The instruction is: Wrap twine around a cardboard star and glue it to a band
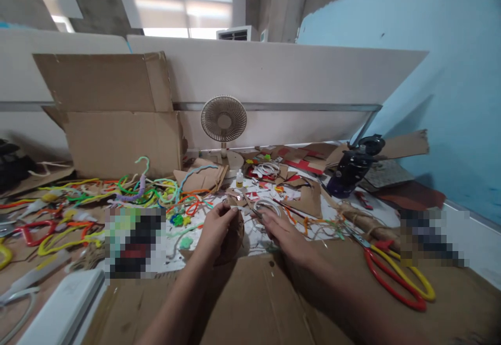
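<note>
In the middle of the view, my left hand (214,230) is closed on a rounded brown cardboard piece (236,236), thumb and fingers at its top edge. To its right, my right hand (282,233) is pinched around something thin and dark that points toward the cardboard piece; its kind is too small to tell. White looped cord (273,205) lies just behind my right fingers. Beyond both hands stands a small glue bottle (239,179) with a yellowish label. A large flat cardboard sheet (250,303) lies under my forearms.
Scissors (397,274) with red and yellow handles lie at right, near a dark bottle (350,170). Colourful pipe cleaners (160,191) clutter the left, with a white box-shaped object (64,308). A fan (224,120) and an upright cardboard box (121,136) stand behind.
</note>
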{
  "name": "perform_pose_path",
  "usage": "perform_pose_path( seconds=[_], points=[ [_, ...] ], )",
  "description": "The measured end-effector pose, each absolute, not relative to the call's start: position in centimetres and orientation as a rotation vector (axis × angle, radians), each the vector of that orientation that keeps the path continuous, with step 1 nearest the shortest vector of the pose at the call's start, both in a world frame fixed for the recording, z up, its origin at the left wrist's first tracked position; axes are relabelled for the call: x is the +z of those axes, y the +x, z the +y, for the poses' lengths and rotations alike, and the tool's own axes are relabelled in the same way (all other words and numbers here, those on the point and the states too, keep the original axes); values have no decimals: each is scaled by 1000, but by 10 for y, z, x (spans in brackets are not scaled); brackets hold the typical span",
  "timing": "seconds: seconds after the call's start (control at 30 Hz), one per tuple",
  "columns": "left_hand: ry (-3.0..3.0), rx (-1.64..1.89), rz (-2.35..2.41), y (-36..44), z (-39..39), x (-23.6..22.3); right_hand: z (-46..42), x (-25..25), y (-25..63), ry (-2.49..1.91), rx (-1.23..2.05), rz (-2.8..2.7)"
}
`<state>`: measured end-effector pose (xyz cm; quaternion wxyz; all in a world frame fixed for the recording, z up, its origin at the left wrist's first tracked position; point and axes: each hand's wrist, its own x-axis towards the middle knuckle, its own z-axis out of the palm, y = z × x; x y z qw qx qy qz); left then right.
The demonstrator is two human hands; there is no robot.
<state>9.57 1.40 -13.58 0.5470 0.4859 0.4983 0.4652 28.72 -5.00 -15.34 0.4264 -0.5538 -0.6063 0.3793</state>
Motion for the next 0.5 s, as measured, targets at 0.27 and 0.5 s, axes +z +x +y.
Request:
perform_pose_path(
  seconds=[0.27, 0.5],
  points=[
    [1058, 1116, 1145, 96, 14, -138, -40, -176, 268, -1456, 895, -1499],
    [1043, 1099, 1146, 96, 14, -139, -36, -183, 259, -1425, 877, -1416]
  ],
)
